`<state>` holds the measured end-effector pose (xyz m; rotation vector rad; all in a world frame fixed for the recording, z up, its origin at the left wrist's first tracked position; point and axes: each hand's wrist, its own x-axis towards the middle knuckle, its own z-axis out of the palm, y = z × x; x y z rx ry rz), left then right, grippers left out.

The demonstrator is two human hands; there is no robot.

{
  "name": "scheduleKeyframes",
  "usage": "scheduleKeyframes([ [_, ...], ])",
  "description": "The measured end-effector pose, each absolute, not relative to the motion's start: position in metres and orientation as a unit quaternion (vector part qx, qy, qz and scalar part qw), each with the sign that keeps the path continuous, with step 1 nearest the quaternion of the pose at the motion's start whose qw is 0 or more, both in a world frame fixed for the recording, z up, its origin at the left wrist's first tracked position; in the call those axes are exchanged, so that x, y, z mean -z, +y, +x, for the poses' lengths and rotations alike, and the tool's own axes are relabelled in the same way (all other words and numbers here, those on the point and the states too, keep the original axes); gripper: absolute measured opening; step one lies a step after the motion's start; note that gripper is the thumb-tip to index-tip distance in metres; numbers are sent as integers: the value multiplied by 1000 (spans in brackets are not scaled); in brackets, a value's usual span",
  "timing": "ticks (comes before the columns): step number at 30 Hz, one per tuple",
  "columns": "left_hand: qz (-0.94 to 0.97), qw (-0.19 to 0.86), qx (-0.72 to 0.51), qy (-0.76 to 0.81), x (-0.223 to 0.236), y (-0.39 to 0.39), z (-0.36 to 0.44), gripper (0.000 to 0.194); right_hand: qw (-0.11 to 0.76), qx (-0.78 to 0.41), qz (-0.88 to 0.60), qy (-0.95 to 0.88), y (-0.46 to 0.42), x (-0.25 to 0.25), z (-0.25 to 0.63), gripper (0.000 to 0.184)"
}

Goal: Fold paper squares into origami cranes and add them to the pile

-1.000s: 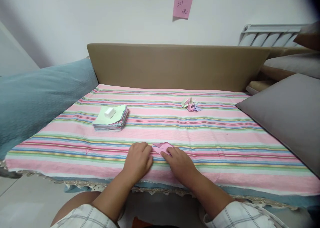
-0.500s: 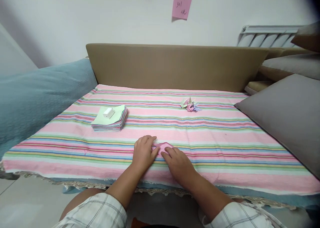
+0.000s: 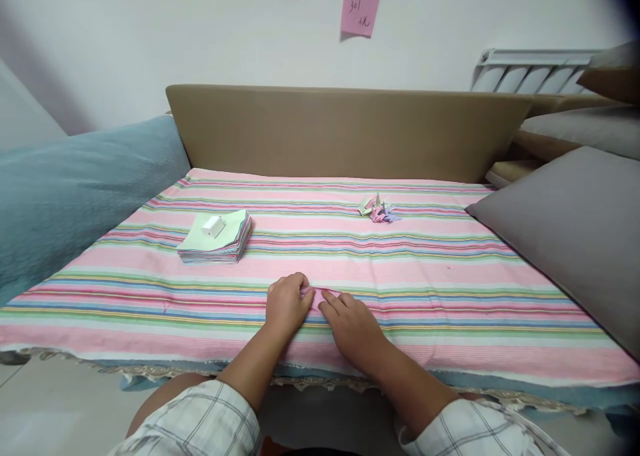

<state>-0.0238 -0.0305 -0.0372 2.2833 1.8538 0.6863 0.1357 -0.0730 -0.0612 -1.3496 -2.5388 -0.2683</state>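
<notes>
A small folded piece of pink paper [image 3: 317, 299] lies on the striped cloth [image 3: 400, 269] near its front side. My left hand [image 3: 287, 303] pinches the paper's left end between thumb and curled fingers. On the right end, my right hand [image 3: 350, 319] presses down with its fingertips, thumb and fingers close together. The fingers cover both ends of the paper, so its full shape is hidden.
Left of my hands stands a stack of coloured paper sheets [image 3: 235, 239] with a white charger plug [image 3: 213, 227] on top. Several small folded paper figures [image 3: 379, 211] lie farther back. A grey cushion [image 3: 565, 216] leans at the right, a blue armrest [image 3: 100, 176] at the left.
The pink paper shows narrower between my hands, its upper part now down. My left fingers have curled in around its end. The view has shifted slightly.
</notes>
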Motion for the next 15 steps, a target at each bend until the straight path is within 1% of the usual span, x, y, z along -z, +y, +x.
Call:
scheduleKeyframes([
  [3,767,65,-231,595,38,-30,-27,3,126,87,-469,-870,-73,61,136,28],
  [9,795,73,-224,559,38,-29,-38,14,129,99,-465,-870,-74,63,136,30],
  [15,828,39,-178,530,40,-29,-45,21,175,135,-452,-864,-82,61,134,29],
])
